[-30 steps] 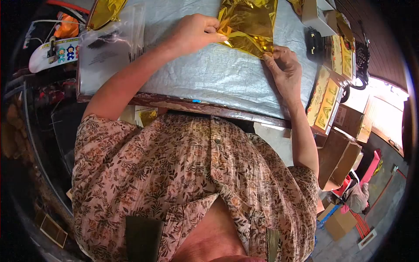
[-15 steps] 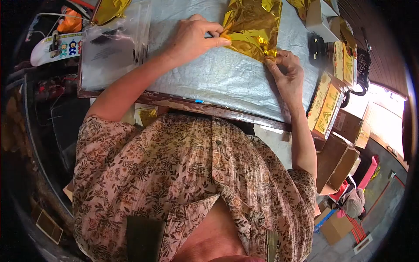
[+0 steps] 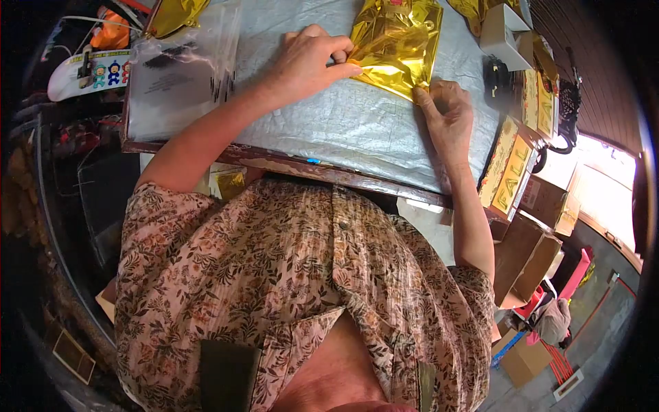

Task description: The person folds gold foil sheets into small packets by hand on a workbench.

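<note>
A shiny gold foil balloon (image 3: 399, 42) lies flat and creased at the top middle of the table, its far end cut off by the frame edge. My left hand (image 3: 319, 56) pinches its near left corner between thumb and fingers. At the near right corner, my right hand (image 3: 445, 106) grips the foil between thumb and curled index finger. Between the two hands the near edge of the foil is stretched fairly straight.
Clear plastic sleeves (image 3: 180, 82) lie on the table's left, beside another gold foil piece (image 3: 175, 15). A white box (image 3: 502, 33), a dark round object (image 3: 495, 74) and boxes marked FALL (image 3: 509, 175) line the right side. A silvery cloth (image 3: 329, 130) covers the table.
The foil's near part, crumpled and folded before, is now flatter and pulled taut. My right hand has shifted slightly down and left, still gripping its corner.
</note>
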The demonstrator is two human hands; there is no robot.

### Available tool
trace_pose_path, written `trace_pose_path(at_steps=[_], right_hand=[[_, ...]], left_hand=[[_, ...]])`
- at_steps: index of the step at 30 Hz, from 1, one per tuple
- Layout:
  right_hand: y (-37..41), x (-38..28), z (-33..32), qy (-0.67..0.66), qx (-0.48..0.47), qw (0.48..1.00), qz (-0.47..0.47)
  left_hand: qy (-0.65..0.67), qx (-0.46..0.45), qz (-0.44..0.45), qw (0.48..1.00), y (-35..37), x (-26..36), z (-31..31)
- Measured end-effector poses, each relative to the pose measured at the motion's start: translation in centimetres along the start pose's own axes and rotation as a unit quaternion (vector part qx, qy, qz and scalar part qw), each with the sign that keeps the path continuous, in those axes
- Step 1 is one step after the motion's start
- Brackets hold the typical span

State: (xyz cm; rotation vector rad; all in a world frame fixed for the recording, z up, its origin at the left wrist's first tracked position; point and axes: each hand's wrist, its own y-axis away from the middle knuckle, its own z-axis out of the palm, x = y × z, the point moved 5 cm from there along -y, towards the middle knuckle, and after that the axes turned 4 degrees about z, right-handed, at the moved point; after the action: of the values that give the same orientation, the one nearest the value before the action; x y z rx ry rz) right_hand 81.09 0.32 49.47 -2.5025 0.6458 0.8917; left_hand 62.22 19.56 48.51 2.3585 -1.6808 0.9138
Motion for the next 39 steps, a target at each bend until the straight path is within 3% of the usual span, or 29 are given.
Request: trace_pose_path(at_steps=[4,9,11,14,15,19,22,25,39], right_hand=[[0.2,-0.5,0.2,0.051,0.016,0.998,-0.028],[0.2,-1.5,0.0,0.129,0.028,0.990,-0.055],[0.7,-3.9,0.1,0.201,0.105,0.961,-0.158],[1.9,-5.9,1.6,0.127,0.024,0.957,-0.258],[1.9,-5.4,2.5,0.097,-0.064,0.956,-0.271],[1.9,-5.3,4.5,0.148,-0.170,0.950,-0.217],[2.0,-5.6,4.6,0.160,-0.170,0.946,-0.224],[2.1,-5.6,4.5,0.166,-0.171,0.944,-0.228],[2.2,-5.3,4.8,0.182,-0.168,0.941,-0.232]], left_hand=[[0.065,-0.004,-0.025,0.998,0.2,-0.6,0.0],[0.042,0.001,-0.017,0.999,0.3,-0.4,-0.2],[0.031,0.008,-0.010,0.999,0.3,-0.6,0.1],[0.045,0.061,0.017,0.997,0.3,-0.8,0.3],[0.042,0.065,0.013,0.997,0.4,-0.8,0.4],[0.042,0.053,0.011,0.998,0.4,-0.9,0.4],[0.099,0.069,0.016,0.993,0.5,-1.6,0.6],[0.096,0.023,-0.004,0.995,0.5,-1.1,0.1],[0.058,0.009,0.026,0.998,0.7,0.0,0.1]])
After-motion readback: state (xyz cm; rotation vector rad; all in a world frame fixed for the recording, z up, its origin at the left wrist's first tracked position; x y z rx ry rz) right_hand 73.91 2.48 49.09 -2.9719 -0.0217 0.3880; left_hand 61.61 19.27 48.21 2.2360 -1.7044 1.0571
